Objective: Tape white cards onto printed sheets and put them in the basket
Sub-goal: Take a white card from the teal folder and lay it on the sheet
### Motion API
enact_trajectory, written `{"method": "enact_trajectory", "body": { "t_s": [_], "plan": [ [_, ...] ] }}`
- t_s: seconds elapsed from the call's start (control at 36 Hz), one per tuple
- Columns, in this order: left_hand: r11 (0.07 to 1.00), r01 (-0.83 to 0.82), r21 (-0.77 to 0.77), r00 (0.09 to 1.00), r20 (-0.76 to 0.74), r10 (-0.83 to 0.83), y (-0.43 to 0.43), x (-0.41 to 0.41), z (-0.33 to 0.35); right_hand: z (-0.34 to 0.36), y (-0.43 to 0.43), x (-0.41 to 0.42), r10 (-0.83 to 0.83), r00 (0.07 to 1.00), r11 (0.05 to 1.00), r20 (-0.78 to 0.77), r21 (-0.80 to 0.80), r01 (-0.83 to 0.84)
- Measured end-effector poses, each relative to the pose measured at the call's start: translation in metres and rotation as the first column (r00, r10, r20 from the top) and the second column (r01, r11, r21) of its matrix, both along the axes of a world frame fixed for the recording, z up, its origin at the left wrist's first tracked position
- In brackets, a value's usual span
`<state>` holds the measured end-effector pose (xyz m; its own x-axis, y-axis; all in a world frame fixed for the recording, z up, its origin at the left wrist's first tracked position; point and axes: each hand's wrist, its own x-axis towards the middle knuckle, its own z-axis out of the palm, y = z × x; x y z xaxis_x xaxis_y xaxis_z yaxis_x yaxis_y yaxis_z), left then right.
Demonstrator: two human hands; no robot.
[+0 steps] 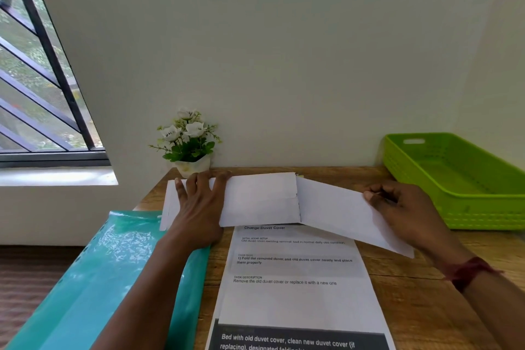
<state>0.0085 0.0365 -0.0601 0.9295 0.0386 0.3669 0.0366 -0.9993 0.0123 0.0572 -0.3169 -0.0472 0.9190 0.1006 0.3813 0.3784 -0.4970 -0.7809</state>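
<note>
left hand (199, 202) flat, fingers spread on one white card (261, 199) atop the printed sheet (295, 301) on the worktop (426, 307), right hand (397, 207) pinching the 2nd card (335, 213) by its right end, long axis l-r, green basket (483, 221) nearer the right hand imo

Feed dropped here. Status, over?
Left hand flat on first card. Right hand pinches second card, across sheet top. Nothing between it and basket.
</note>
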Motion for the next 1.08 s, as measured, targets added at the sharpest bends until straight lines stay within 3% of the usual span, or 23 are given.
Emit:
{"method": "enact_trajectory", "body": {
  "t_s": [0.19, 0.36, 0.61, 0.72, 0.89, 1.08],
  "plan": [
    [0.999, 0.045, -0.01, 0.997, -0.062, -0.046, -0.007, -0.002, 0.001, 0.006, 0.004, -0.001, 0.042, 0.998, 0.999, 0.047, -0.036, -0.04],
    [0.988, 0.155, 0.024, 0.988, -0.014, -0.154, -0.025, -0.002, -0.002, -0.002, 0.025, -0.001, 0.117, 0.984, 0.992, 0.135, -0.062, -0.109],
    [0.992, 0.125, -0.01, 0.992, 0.017, -0.125, -0.029, -0.003, -0.003, -0.012, 0.036, 0.0, -0.078, 0.955, 0.997, 0.285, 0.04, 0.07],
    [0.991, 0.122, -0.055, 0.991, 0.056, -0.119, -0.026, -0.002, -0.005, -0.012, 0.032, -0.002, -0.185, 0.973, 0.947, 0.137, 0.29, 0.139],
    [0.985, 0.169, -0.046, 0.983, 0.079, -0.165, -0.033, -0.002, -0.007, -0.024, 0.027, 0.001, -0.114, 0.988, 0.832, -0.104, 0.534, 0.152],
    [0.98, 0.198, 0.001, 0.976, 0.09, -0.197, -0.051, -0.005, -0.004, -0.023, 0.037, -0.01, -0.014, 0.992, 0.798, -0.122, 0.597, 0.085]
  ]
}}
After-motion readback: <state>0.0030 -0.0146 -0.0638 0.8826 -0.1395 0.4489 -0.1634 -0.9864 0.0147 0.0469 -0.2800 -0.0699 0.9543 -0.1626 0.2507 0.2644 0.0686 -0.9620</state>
